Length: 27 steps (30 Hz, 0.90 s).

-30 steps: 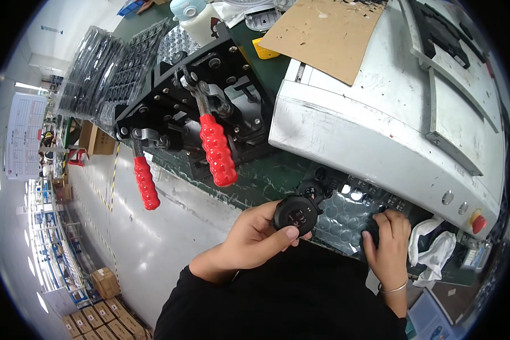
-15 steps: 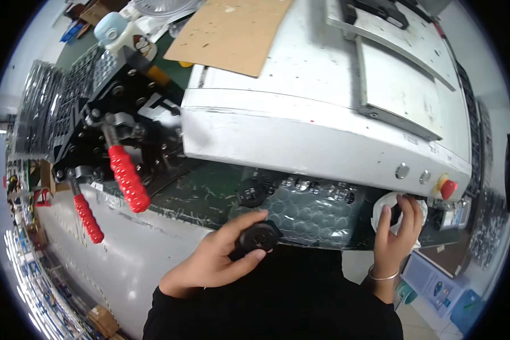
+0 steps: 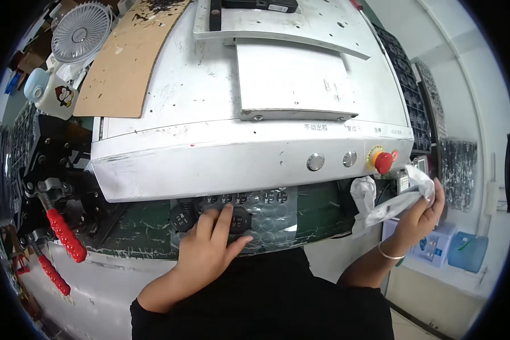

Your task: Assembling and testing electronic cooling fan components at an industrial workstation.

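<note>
Left hand (image 3: 203,248) reaches over the front edge of the green bench (image 3: 323,208), fingers extended and thumb spread, closed around nothing. Its fingertips lie on or beside a black disc (image 3: 242,221); the fingers hide just where they meet it. That disc and another black disc (image 3: 182,220) to its left rest on a clear bubble sheet (image 3: 277,224), which probably cushions them from the scuffed bench top. Small black pieces (image 3: 272,197) line the sheet's back edge, perhaps to keep them sorted. Right hand (image 3: 419,218) grasps a white cloth (image 3: 388,208) near the bench's right front corner, its folds drooping, likely from a loose grip at one end. Behind stands a white machine (image 3: 209,164), its red button (image 3: 383,162) apparently placed for easy reach.
</note>
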Each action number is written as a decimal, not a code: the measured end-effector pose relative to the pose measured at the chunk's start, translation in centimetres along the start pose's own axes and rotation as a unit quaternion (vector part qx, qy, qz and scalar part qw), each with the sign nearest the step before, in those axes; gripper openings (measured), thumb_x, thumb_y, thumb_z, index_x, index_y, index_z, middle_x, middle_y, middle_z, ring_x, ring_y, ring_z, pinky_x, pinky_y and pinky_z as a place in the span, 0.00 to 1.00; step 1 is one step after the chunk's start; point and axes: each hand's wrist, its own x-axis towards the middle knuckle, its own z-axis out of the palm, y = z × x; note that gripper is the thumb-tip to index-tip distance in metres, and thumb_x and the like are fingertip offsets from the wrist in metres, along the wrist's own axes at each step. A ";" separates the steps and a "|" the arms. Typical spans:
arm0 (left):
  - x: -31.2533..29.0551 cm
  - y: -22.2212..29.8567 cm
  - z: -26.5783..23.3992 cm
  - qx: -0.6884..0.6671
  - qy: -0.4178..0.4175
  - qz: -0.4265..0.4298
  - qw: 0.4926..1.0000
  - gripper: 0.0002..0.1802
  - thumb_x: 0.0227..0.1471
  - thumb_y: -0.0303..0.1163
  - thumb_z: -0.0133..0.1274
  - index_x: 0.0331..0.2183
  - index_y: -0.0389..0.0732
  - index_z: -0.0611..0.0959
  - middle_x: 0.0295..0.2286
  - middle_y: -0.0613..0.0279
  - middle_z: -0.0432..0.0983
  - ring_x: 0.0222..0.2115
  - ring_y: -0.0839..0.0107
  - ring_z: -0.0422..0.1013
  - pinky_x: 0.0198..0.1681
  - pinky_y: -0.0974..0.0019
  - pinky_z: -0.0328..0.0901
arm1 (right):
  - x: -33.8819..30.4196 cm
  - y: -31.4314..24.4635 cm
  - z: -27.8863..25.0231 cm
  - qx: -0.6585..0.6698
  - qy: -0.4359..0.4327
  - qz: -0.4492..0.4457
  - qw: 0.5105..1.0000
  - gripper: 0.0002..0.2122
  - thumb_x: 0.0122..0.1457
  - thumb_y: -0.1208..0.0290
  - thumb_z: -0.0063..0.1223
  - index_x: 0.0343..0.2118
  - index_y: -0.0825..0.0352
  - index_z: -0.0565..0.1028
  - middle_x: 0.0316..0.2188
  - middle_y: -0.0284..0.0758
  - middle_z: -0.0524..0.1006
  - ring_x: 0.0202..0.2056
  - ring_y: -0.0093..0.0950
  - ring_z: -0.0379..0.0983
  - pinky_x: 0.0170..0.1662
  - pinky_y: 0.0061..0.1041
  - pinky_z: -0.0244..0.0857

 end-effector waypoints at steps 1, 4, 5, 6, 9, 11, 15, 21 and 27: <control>0.1 -0.1 0.0 0.017 0.027 0.019 0.999 0.34 0.45 0.41 0.62 0.50 0.32 0.72 0.37 0.47 0.74 0.30 0.63 0.73 0.31 0.66 0.71 | 1.1 0.4 0.2 -0.131 -0.004 -0.062 0.989 0.09 0.62 0.76 0.43 0.42 0.70 0.73 0.38 0.40 0.74 0.41 0.33 0.72 0.45 0.27 0.64; 0.1 -1.0 0.7 0.019 0.015 0.048 0.999 0.33 0.44 0.40 0.62 0.49 0.32 0.72 0.41 0.48 0.72 0.32 0.62 0.73 0.33 0.68 0.71 | 3.0 1.8 0.6 -0.374 -0.023 -0.179 0.910 0.10 0.61 0.75 0.44 0.43 0.69 0.75 0.40 0.39 0.75 0.40 0.31 0.72 0.46 0.27 0.64; 0.1 -1.3 0.9 0.022 0.010 0.059 0.998 0.33 0.44 0.39 0.62 0.49 0.32 0.72 0.43 0.48 0.71 0.33 0.62 0.72 0.34 0.68 0.71 | 3.1 2.8 0.4 -0.384 -0.025 -0.170 0.907 0.11 0.61 0.75 0.44 0.44 0.69 0.74 0.40 0.40 0.75 0.41 0.31 0.72 0.46 0.26 0.64; 0.2 -1.4 1.1 0.026 0.009 0.052 0.998 0.33 0.44 0.39 0.62 0.49 0.32 0.72 0.43 0.48 0.71 0.33 0.62 0.72 0.34 0.68 0.71 | 3.1 4.0 0.0 -0.393 -0.029 -0.159 0.905 0.12 0.61 0.75 0.44 0.45 0.70 0.74 0.40 0.40 0.75 0.41 0.30 0.72 0.47 0.26 0.63; 0.3 -1.8 1.2 -0.011 0.015 0.071 0.997 0.33 0.44 0.38 0.62 0.49 0.32 0.71 0.43 0.49 0.72 0.33 0.61 0.72 0.34 0.68 0.71 | 4.1 5.4 -2.3 -0.411 -0.092 -0.101 0.901 0.13 0.61 0.74 0.44 0.46 0.70 0.73 0.40 0.41 0.75 0.42 0.31 0.72 0.47 0.27 0.63; 0.1 -2.0 1.4 -0.017 0.013 0.058 0.998 0.33 0.44 0.38 0.62 0.49 0.31 0.71 0.42 0.49 0.72 0.33 0.60 0.73 0.35 0.67 0.71 | 4.6 5.6 -3.2 -0.415 -0.150 -0.051 0.896 0.13 0.60 0.74 0.44 0.46 0.71 0.74 0.41 0.41 0.75 0.42 0.32 0.72 0.47 0.27 0.63; 0.1 -2.4 2.0 -0.044 0.033 0.056 0.997 0.34 0.43 0.37 0.64 0.49 0.29 0.71 0.41 0.47 0.73 0.34 0.57 0.74 0.36 0.64 0.70 | 4.7 5.0 -1.7 -0.380 -0.131 -0.098 0.910 0.13 0.62 0.68 0.48 0.44 0.72 0.74 0.39 0.40 0.77 0.40 0.28 0.73 0.44 0.24 0.65; -0.1 -2.6 2.1 -0.046 0.066 0.079 0.994 0.35 0.43 0.36 0.64 0.49 0.28 0.70 0.39 0.46 0.73 0.32 0.58 0.74 0.34 0.65 0.71 | 4.5 5.3 -1.2 -0.373 -0.083 -0.049 0.923 0.15 0.61 0.62 0.52 0.39 0.73 0.76 0.32 0.38 0.79 0.33 0.22 0.73 0.40 0.21 0.66; -0.1 -2.9 2.3 -0.046 0.075 0.086 0.992 0.35 0.43 0.36 0.64 0.48 0.27 0.70 0.39 0.46 0.73 0.32 0.58 0.73 0.34 0.65 0.71 | 4.9 4.9 -1.6 -0.375 -0.113 -0.010 0.920 0.15 0.62 0.63 0.51 0.40 0.74 0.76 0.31 0.39 0.79 0.33 0.20 0.73 0.39 0.20 0.65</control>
